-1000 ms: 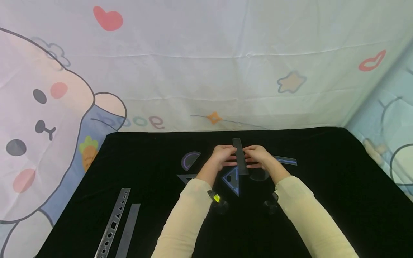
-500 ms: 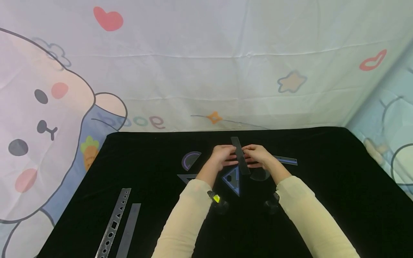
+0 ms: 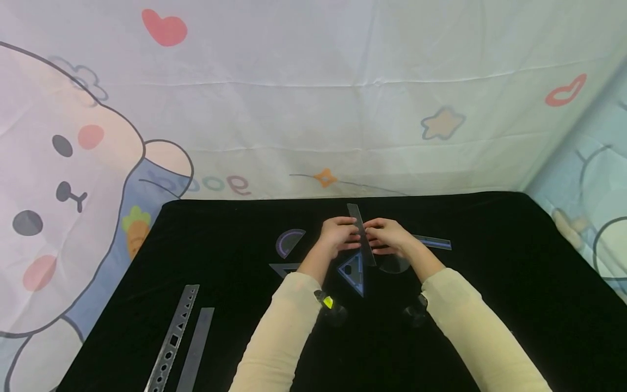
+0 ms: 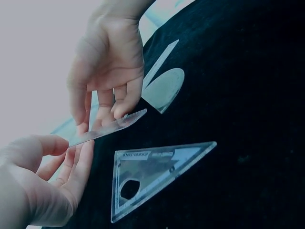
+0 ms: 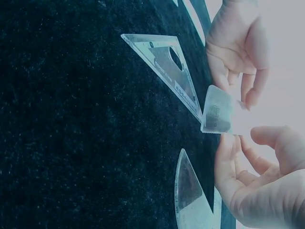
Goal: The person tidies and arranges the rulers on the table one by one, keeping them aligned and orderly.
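Observation:
A narrow clear ruler (image 3: 362, 235) is held up at a tilt over the black cloth. My left hand (image 3: 338, 235) pinches its left edge between thumb and fingers. Opposite, my right hand (image 3: 389, 237) pinches the right edge. In the left wrist view the ruler (image 4: 112, 129) shows nearly edge-on between both hands. The right wrist view has its near end (image 5: 218, 112) facing the camera. Just below it lies a blue-edged set square (image 3: 354, 275). A clear protractor (image 3: 394, 265) rests beside the right wrist, partly hidden by it.
A purple-marked protractor (image 3: 290, 243) and another set square (image 3: 282, 269), partly covered by the left sleeve, lie to the left. A blue-striped ruler (image 3: 433, 243) sits beyond the right forearm. Two long rulers, one with cut-out shapes (image 3: 173, 340) and one plain (image 3: 196, 348), lie front left.
The held ruler has turned: its far end has swung left and up, and it now looks narrower. Both hands have shifted only slightly and still hold it.

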A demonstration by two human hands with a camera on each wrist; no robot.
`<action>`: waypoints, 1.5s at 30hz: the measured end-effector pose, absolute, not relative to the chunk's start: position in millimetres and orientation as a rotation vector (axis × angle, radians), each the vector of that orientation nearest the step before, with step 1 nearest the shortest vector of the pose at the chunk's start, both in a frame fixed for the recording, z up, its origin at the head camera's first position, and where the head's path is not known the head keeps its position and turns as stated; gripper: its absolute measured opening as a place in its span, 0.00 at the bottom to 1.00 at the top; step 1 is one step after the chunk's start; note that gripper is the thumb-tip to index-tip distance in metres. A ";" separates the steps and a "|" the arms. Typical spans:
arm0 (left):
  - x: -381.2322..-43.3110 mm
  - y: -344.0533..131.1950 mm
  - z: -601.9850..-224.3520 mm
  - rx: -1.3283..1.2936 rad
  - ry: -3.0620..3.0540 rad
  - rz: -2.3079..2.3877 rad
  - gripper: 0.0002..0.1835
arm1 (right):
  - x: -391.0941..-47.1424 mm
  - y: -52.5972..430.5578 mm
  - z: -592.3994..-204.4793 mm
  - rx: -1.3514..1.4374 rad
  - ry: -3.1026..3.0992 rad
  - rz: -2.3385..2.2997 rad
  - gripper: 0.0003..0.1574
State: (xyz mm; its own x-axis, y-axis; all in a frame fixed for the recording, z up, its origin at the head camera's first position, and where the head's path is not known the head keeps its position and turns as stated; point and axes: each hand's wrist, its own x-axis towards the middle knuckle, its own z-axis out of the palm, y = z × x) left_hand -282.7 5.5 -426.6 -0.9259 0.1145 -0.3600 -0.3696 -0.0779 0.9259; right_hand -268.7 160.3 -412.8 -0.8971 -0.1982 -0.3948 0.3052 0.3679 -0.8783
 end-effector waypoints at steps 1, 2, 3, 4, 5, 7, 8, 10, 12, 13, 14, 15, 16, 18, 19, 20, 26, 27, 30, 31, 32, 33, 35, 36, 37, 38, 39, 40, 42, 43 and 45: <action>-282.8 5.0 -427.0 -0.274 1.876 2.067 0.16 | -268.4 160.5 -412.5 0.091 2.202 -1.545 0.24; -283.1 4.4 -427.6 -0.273 1.876 2.062 0.16 | -268.1 160.6 -412.3 0.088 2.208 -1.539 0.24; -283.5 3.8 -428.2 -0.275 1.875 2.059 0.16 | -267.9 160.7 -412.1 0.082 2.212 -1.534 0.24; -283.6 3.3 -428.7 -0.277 1.874 2.055 0.15 | -267.6 160.7 -412.0 0.077 2.218 -1.529 0.24; -283.5 2.9 -429.0 -0.275 1.874 2.052 0.15 | -267.3 160.7 -412.0 0.072 2.223 -1.524 0.24; -283.2 2.2 -429.6 -0.272 1.873 2.049 0.15 | -266.9 160.7 -412.4 0.059 2.234 -1.514 0.24; -283.2 2.1 -430.0 -0.274 1.872 2.050 0.15 | -266.7 160.7 -412.6 0.054 2.238 -1.511 0.24; -282.6 1.8 -430.1 -0.275 1.874 2.051 0.15 | -266.3 160.5 -413.3 0.046 2.244 -1.510 0.24; -282.0 1.4 -430.2 -0.274 1.876 2.051 0.15 | -265.8 160.1 -413.8 0.038 2.244 -1.516 0.24; -281.5 1.2 -430.2 -0.275 1.877 2.051 0.15 | -265.5 159.9 -414.2 0.034 2.243 -1.519 0.25; -281.2 1.0 -430.2 -0.272 1.878 2.049 0.15 | -265.0 159.6 -414.2 0.032 2.242 -1.523 0.25; -280.8 0.8 -430.2 -0.269 1.876 2.049 0.15 | -264.4 159.2 -413.9 0.030 2.241 -1.526 0.25; -280.5 0.7 -430.2 -0.266 1.874 2.049 0.15 | -263.8 158.9 -413.8 0.023 2.240 -1.529 0.26; -279.5 0.4 -429.7 -0.256 1.871 2.043 0.15 | -262.3 158.5 -413.2 0.008 2.242 -1.531 0.27; -278.9 0.2 -429.5 -0.250 1.871 2.040 0.16 | -261.7 158.5 -413.0 0.000 2.245 -1.528 0.27; -278.5 0.1 -429.4 -0.243 1.872 2.035 0.16 | -260.9 158.3 -412.6 -0.007 2.250 -1.526 0.27; -276.1 -2.1 -428.8 -0.216 1.886 2.012 0.16 | -259.1 156.9 -414.3 -0.030 2.284 -1.522 0.26; -275.8 -2.6 -428.8 -0.214 1.887 2.010 0.16 | -258.7 156.4 -414.7 -0.029 2.288 -1.524 0.26; -274.6 -3.9 -428.4 -0.206 1.887 2.001 0.16 | -257.6 154.8 -416.2 -0.024 2.293 -1.528 0.24; -274.3 -4.3 -428.5 -0.203 1.884 1.998 0.16 | -257.1 154.2 -416.6 -0.019 2.294 -1.533 0.24; -273.9 -4.6 -428.4 -0.201 1.881 1.997 0.16 | -256.6 153.7 -417.1 -0.017 2.294 -1.535 0.23; -273.4 -5.0 -428.1 -0.198 1.879 1.997 0.16 | -256.2 153.1 -417.6 -0.016 2.292 -1.540 0.23; -271.7 -6.0 -427.1 -0.188 1.879 1.991 0.16 | -255.0 152.3 -418.5 -0.010 2.292 -1.547 0.22; -270.8 -6.7 -426.4 -0.181 1.882 1.988 0.16 | -254.4 151.8 -418.9 -0.010 2.292 -1.551 0.22; -270.1 -7.4 -426.1 -0.174 1.888 1.983 0.16 | -253.8 151.1 -419.2 -0.013 2.291 -1.556 0.21; -269.3 -8.3 -425.7 -0.167 1.891 1.979 0.16 | -253.2 150.5 -419.5 -0.014 2.289 -1.560 0.21; -268.5 -9.3 -425.2 -0.163 1.892 1.975 0.17 | -252.3 149.7 -419.6 -0.017 2.290 -1.561 0.21; -267.4 -10.5 -424.7 -0.159 1.897 1.969 0.17 | -251.4 149.1 -419.7 -0.023 2.289 -1.560 0.21; -265.5 -13.0 -423.7 -0.147 1.909 1.957 0.16 | -249.6 147.0 -419.7 -0.026 2.277 -1.571 0.21; -264.5 -14.3 -423.1 -0.139 1.913 1.951 0.16 | -248.7 146.0 -419.7 -0.027 2.270 -1.577 0.21; -262.0 -17.2 -420.9 -0.124 1.927 1.939 0.16 | -246.6 144.0 -419.3 -0.037 2.256 -1.587 0.20</action>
State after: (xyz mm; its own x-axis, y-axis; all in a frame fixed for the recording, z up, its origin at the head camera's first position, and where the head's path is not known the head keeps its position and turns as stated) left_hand -262.0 -17.2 -420.9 -0.9152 0.2181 -0.3388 -0.3401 0.0327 0.9398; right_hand -246.6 144.0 -419.3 -0.9272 -0.2359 -0.2909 0.1940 0.3620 -0.9118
